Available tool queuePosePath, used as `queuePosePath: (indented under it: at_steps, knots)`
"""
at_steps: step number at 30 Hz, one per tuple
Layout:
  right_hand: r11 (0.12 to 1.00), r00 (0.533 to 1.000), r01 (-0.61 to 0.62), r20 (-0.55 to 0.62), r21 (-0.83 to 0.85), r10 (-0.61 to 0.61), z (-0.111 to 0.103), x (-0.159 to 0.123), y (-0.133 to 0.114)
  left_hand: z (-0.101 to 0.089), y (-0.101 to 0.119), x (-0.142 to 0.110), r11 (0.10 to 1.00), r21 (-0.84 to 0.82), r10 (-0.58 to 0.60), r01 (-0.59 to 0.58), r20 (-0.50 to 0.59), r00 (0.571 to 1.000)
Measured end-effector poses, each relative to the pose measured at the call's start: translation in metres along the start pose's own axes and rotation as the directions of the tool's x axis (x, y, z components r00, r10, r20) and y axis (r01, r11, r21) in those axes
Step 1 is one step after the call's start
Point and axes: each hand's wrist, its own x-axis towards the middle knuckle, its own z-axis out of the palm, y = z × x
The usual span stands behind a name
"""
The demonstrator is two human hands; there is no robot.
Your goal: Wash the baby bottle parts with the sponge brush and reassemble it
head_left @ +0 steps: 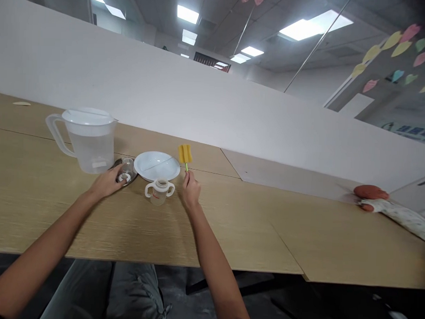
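My right hand (190,190) is closed round the green handle of a yellow sponge brush (185,155), held upright just right of a white divided plate (157,165). A clear baby bottle with two white handles (159,190) stands on the wooden table (231,225) between my hands. My left hand (109,181) rests at a small metal dish (124,171), its fingers curled on a white ring-shaped bottle part (124,177) lying there. A clear dome-shaped cap sits in the same dish.
A translucent plastic jug with a white lid (86,139) stands left of the dish. A white partition wall (200,98) runs behind the table. At the far right lies a doll with a reddish head (371,193). My knees show below the table edge.
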Motion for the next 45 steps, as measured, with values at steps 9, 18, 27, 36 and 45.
queuePosePath:
  at_steps: [9,18,27,36,45]
  knots:
    - [0.999,0.999,0.037,-0.008,-0.004,-0.037,-0.002,0.0,-0.003,0.024,0.103,-0.027,0.929,-0.305,0.185,-0.211,-0.113,0.976]
    - [0.986,0.986,0.165,0.018,0.01,-0.165,0.003,-0.005,-0.009,0.054,0.109,-0.026,0.896,-0.411,0.189,-0.168,0.011,0.982]
    - [0.955,0.978,0.19,-0.134,0.228,-0.162,-0.007,-0.004,-0.012,0.017,0.12,-0.006,0.9,-0.312,0.257,-0.304,-0.182,0.949]
    - [0.906,0.914,0.405,-0.049,0.126,-0.402,-0.009,-0.007,-0.019,-0.019,0.105,0.062,0.907,0.243,0.409,-0.344,-0.316,0.856]
    - [0.887,0.867,0.46,0.233,-0.039,-0.44,-0.024,-0.008,-0.036,-0.006,0.082,0.057,0.763,0.492,0.595,-0.42,-0.279,0.754]
